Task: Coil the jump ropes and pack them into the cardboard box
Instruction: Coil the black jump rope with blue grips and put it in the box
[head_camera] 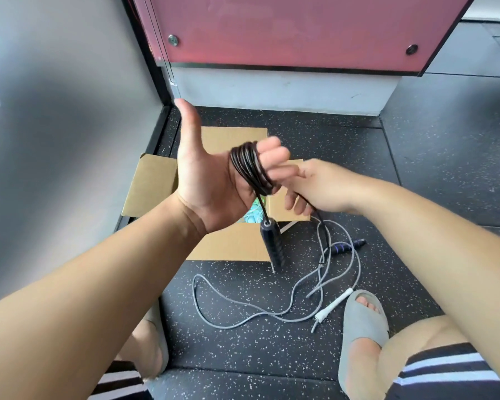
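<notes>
Above the cardboard box (153,183), left grip (211,180) holds black rope (250,166) coiled round its curled fingers (272,157), handle (272,243) dangling — right grip (315,189) pinches the loose strand (324,223); grey rope (195,295) on floor (416,168) nr box.

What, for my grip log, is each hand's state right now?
Left hand: holds the black rope, coiled round its curled fingers.
Right hand: grips that rope's loose strand.

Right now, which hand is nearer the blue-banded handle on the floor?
Right. The right hand hovers above the blue-banded handle; the left hand is farther off, over the cardboard box.
</notes>
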